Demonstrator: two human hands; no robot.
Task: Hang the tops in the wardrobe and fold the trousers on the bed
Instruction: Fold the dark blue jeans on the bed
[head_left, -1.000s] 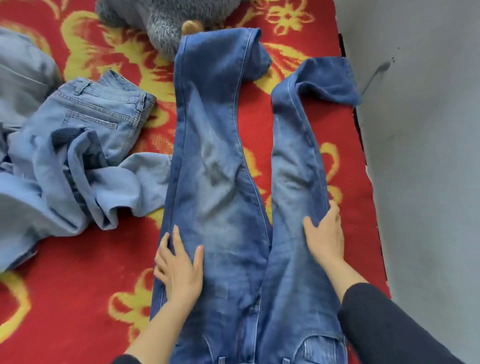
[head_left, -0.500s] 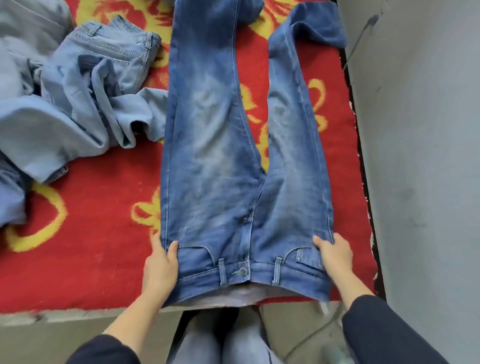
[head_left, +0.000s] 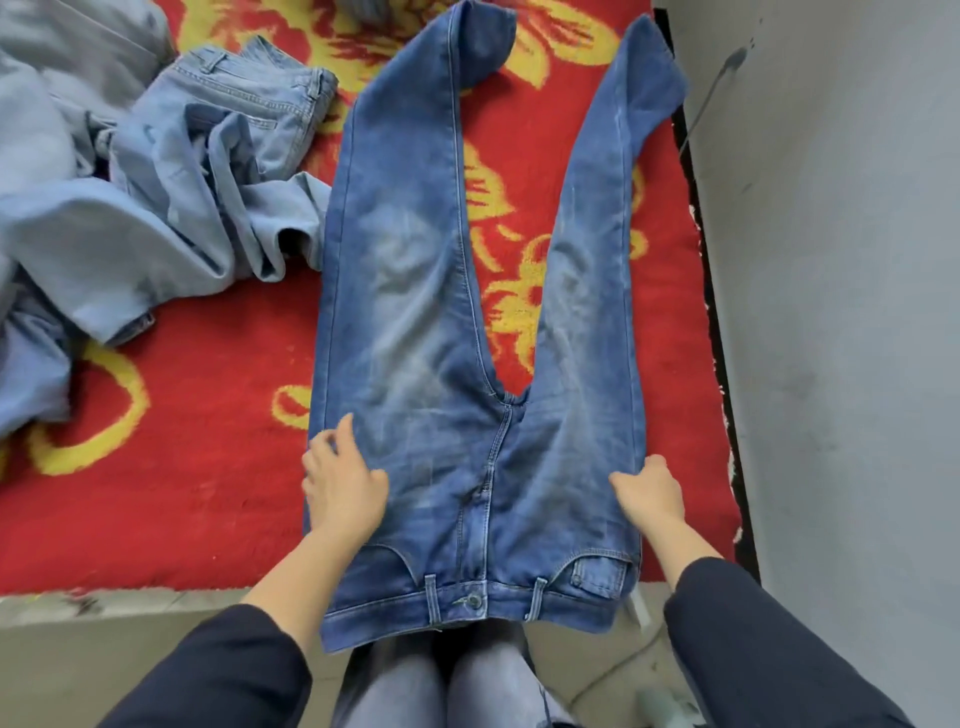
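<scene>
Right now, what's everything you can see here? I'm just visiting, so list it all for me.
dark blue jeans: one, faded blue, spread flat on the blanket, waistband over the near edge
pale denim heap: count unclear, light blue, left of the jeans
blanket: one, red with yellow flowers, under the clothes
wall: one, grey, right
left hand: one, flat on the jeans' left hip
right hand: one, gripping the jeans' right side edge

one head-worn camera looks steeply down, close over the bed (head_left: 208, 467) edge.
</scene>
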